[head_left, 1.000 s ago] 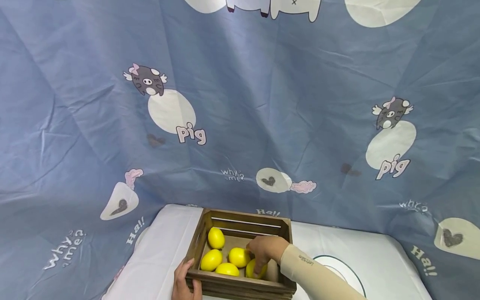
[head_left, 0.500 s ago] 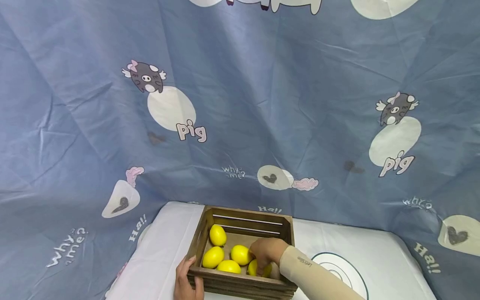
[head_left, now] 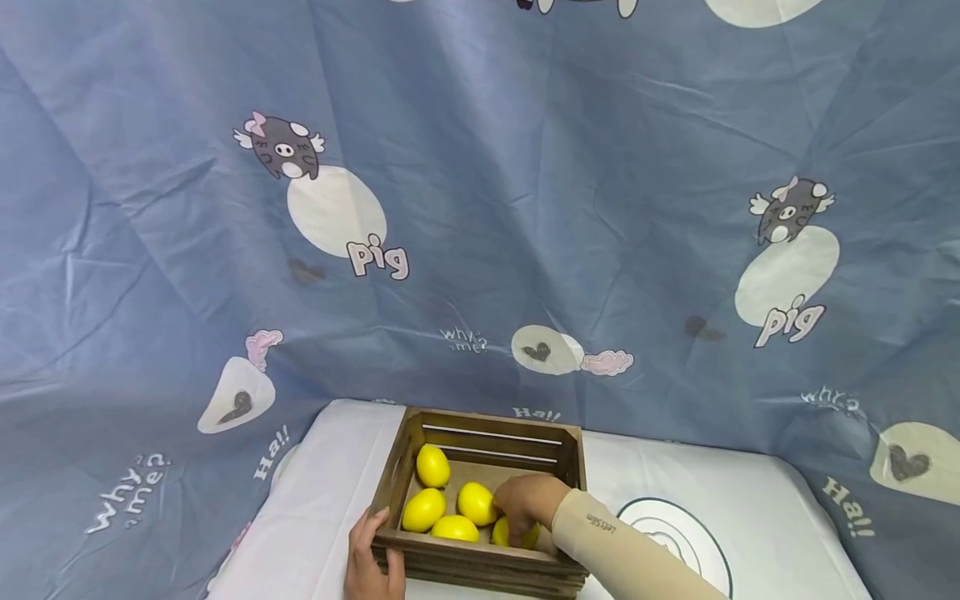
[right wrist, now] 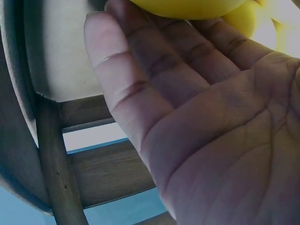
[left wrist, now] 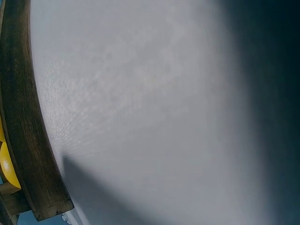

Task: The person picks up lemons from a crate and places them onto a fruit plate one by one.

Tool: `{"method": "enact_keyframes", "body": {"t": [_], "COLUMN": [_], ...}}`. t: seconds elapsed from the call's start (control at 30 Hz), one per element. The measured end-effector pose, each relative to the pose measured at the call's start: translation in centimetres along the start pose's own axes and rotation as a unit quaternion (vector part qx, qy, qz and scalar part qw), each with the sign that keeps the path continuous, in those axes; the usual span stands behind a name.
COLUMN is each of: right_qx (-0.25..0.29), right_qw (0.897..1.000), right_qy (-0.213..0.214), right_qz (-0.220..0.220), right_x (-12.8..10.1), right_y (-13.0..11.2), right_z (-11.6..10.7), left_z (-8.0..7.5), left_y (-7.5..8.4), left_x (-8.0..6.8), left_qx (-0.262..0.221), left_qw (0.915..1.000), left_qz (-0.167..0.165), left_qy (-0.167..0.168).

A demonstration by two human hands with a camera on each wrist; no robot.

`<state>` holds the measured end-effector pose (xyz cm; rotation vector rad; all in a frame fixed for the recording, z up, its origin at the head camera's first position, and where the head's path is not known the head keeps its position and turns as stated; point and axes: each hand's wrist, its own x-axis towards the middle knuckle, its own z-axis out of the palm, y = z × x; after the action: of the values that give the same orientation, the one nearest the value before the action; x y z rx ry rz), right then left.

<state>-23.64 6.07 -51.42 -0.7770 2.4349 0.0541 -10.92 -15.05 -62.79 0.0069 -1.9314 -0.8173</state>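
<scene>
Inside the wooden crate (head_left: 480, 500), a lemon (head_left: 513, 533) is cupped by the curled right hand (head_left: 525, 500); the crate's near corner is gripped by the left hand (head_left: 371, 558), so it is kept steady.

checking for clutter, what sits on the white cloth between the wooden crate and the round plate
Nothing: in the head view the table cloth between crate and plate is bare.

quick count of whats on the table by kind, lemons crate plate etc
yellow lemons: 5, all in the crate, at, and one under the right hand
wooden crate: 1, left hand at its near left corner
white plate with a dark ring: 1
total: 7
</scene>
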Motion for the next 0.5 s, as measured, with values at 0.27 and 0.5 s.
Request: {"method": "enact_keyframes", "body": {"t": [0.27,0.5], "right_qx": [-0.013,-0.026], "right_qw": [1.000,0.999], "right_qy": [0.010,0.035], "right_qz": [0.017,0.022], "right_x": [-0.44,-0.57], "right_y": [-0.50,-0.60], "right_z": [-0.27,-0.04], "left_z": [-0.12,-0.29], "left_y": [0.16,0.33], "left_x": [0.19,0.17], "left_qx": [-0.007,-0.002], "left_qw": [1.0000,0.9997], "left_qz": [0.004,-0.014], "left_qy": [0.002,-0.019]}}
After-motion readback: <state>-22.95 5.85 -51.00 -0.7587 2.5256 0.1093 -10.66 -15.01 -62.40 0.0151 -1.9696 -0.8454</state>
